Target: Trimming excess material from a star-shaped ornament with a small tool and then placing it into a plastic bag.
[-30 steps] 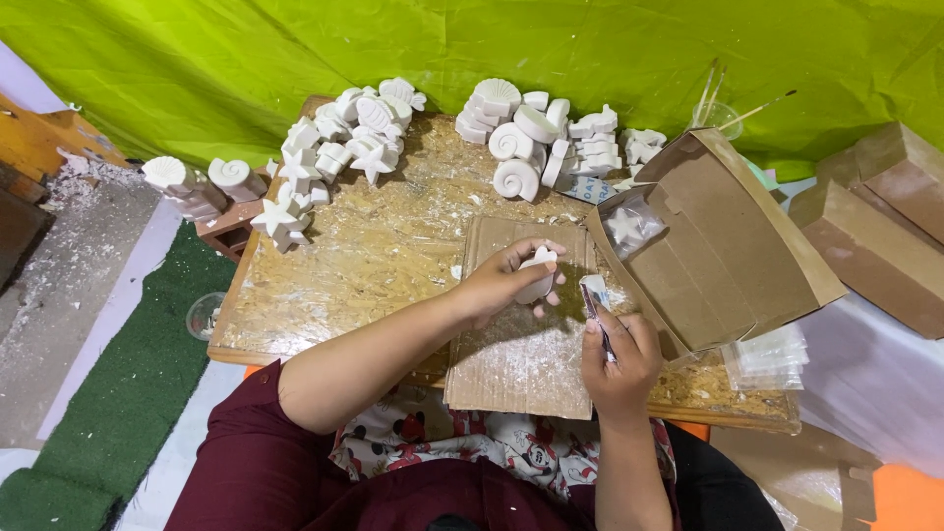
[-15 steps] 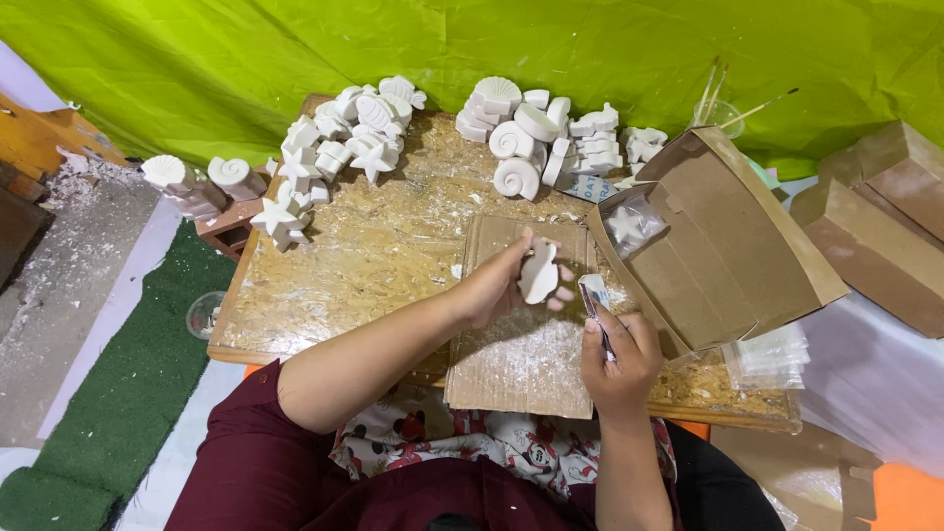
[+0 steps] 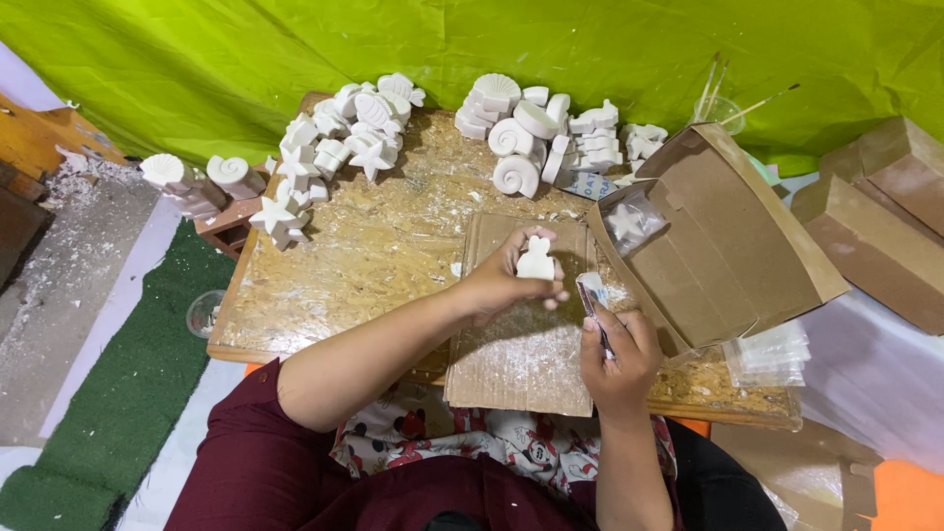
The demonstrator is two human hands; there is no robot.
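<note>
1. Trimming work occupies us: our left hand pinches a small white plaster figure above the cardboard sheet in the middle of the table.
2. Our right hand is closed around a thin scraping tool, tip just right of the figure.
3. Heaps of white shells and stars lie at the far edge; an open brown box sits right.
4. We judge the next move needs tool and figure brought together, lightly.
</note>
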